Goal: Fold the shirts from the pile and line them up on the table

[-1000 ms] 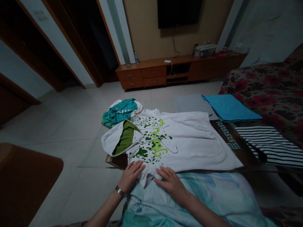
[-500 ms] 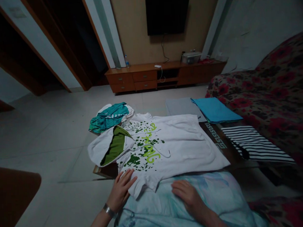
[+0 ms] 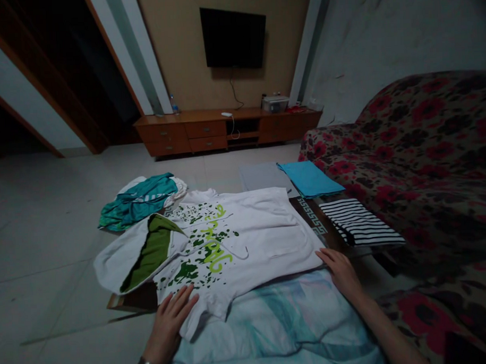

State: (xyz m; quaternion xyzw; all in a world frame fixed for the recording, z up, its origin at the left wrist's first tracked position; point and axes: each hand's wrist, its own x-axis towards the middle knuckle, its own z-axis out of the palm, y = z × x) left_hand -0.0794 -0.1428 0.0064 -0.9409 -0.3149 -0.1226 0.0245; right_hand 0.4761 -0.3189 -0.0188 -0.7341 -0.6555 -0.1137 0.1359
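A white short-sleeved hooded T-shirt [image 3: 264, 223] lies spread face up, its green-lined hood to the left and green splatter print across the chest. My left hand [image 3: 170, 317], wearing a metal watch band, rests on the near shoulder by the sleeve, fingers stretched and spread. At the near corner of the hem is my right hand [image 3: 344, 271]; its fingers are close together on the cloth edge and the thumb is hidden. Under the near side of the shirt lies pale blue-green patterned bedding [image 3: 272, 329], right in front of me.
Beyond the hood sits a crumpled teal garment [image 3: 140, 201]. Folded on the right are a grey cloth [image 3: 262, 178], a blue cloth [image 3: 310, 178] and a black-and-white striped garment [image 3: 359, 220]. A floral sofa [image 3: 425, 138] borders the right; a TV cabinet [image 3: 205, 133] stands behind.
My right hand has moved right, from above the bedding to the shirt's hem corner. My left hand stays by the sleeve. The view has turned to the right.
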